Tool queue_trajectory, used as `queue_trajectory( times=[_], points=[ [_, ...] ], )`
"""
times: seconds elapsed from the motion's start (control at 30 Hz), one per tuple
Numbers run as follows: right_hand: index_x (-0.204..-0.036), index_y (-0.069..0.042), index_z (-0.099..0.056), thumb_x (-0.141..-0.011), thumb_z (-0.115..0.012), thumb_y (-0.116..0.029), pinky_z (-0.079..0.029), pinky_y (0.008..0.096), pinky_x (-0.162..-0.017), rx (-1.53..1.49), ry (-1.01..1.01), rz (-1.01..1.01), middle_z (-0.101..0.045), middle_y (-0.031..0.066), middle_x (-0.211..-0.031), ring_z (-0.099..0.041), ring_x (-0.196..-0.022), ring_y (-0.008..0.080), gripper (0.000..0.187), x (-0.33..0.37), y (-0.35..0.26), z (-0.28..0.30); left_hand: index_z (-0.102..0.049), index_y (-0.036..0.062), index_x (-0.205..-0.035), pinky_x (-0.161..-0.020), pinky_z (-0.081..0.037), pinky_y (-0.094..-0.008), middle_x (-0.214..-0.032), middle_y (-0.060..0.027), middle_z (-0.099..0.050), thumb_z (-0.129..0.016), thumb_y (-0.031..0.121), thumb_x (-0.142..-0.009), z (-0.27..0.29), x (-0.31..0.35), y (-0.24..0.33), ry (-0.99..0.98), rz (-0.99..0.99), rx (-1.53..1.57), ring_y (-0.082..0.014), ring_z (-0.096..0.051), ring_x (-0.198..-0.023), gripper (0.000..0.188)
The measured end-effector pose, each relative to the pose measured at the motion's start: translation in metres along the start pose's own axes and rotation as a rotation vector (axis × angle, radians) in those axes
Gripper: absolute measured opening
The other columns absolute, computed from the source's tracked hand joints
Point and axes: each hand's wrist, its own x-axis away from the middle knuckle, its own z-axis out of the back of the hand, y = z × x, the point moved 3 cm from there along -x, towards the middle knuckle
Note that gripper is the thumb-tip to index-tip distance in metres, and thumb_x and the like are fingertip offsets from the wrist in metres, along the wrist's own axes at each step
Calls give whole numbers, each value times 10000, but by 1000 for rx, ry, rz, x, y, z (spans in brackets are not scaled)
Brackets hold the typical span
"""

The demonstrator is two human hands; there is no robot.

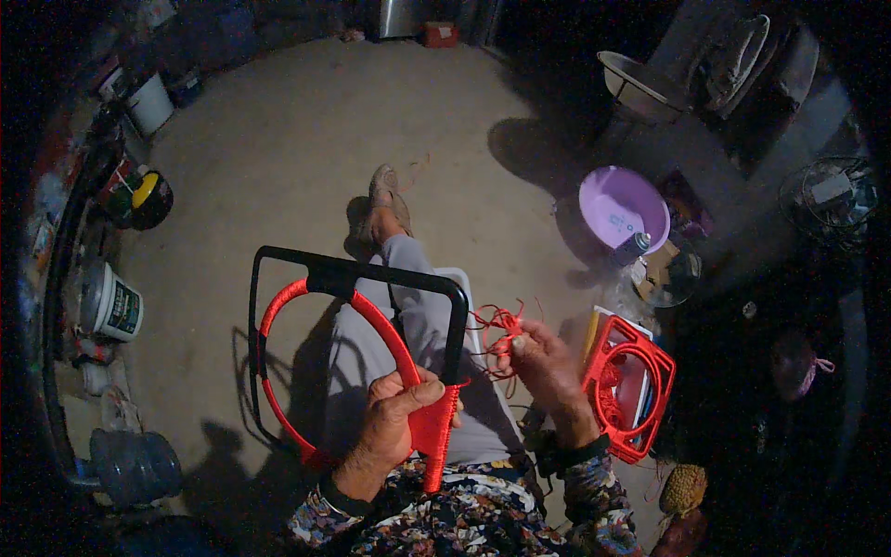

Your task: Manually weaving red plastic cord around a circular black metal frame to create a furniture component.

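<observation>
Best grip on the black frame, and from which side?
Likely its top bar, right of where the red ring joins, from the far side: that stretch is slim, straight, bare and clear of the left hand.

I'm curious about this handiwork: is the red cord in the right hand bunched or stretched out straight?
Bunched: the red cord forms gathered loops at the right hand, with loose strands sticking out.

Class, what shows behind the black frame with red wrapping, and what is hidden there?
Through the black frame, grey trouser legs and shadowed floor are visible. Whatever lies directly behind the red panel and the left hand is covered, so it cannot be told.
</observation>
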Motion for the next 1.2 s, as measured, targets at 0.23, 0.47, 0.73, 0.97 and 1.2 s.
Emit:
queue_trajectory(
  times=[0.23, 0.47, 0.73, 0.97, 1.2],
  points=[
    [-1065, -48, -591, -924, -576, -198, -442, 234, -640, 80, -197, -60, -629, 12, -864, -554, -724, 78, 206, -7, 14, -51, -554, 1, -936, -627, -544, -352, -810, -168, -646, -652, 150, -819, -3, -2, 2, 5, 36, 0, -258, -654, -656, 213],
    [-1063, -62, -617, -944, -538, -191, -426, 228, -674, 211, -299, -211, -575, -34, -876, -532, -767, 80, 193, -3, 20, -53, -543, -13, -1033, -609, -547, -350, -793, -153, -632, -647, 135, -823, -7, -7, 3, 14, 43, -23, -249, -646, -641, 277],
    [-1094, -45, -611, -936, -536, -152, -434, 262, -780, 342, -472, 39, -539, 30, -1047, -530, -903, 123, 205, -8, 5, -48, -521, -1, -1058, -596, -546, -358, -790, -160, -634, -652, 129, -823, -10, -9, 1, 84, 30, -41, -253, -644, -631, 298],
    [-1066, -30, -622, -883, -606, -99, -442, 244, -770, 433, -74, 195, -572, -5, -904, -527, -813, 90, 196, 7, -1, -23, -515, 22, -1028, -593, -544, -365, -784, -168, -640, -651, 112, -821, 2, -18, -3, 151, 77, -42, -260, -645, -622, 263],
    [-967, -28, -608, -893, -612, -184, -381, 190, -671, 273, -220, -44, -554, -42, -814, -464, -729, 39, 172, 21, 13, -32, -529, 17, -1010, -575, -544, -360, -788, -156, -646, -656, 92, -811, -2, -22, -3, 161, 109, -31, -265, -648, -615, 247]
  ],
)
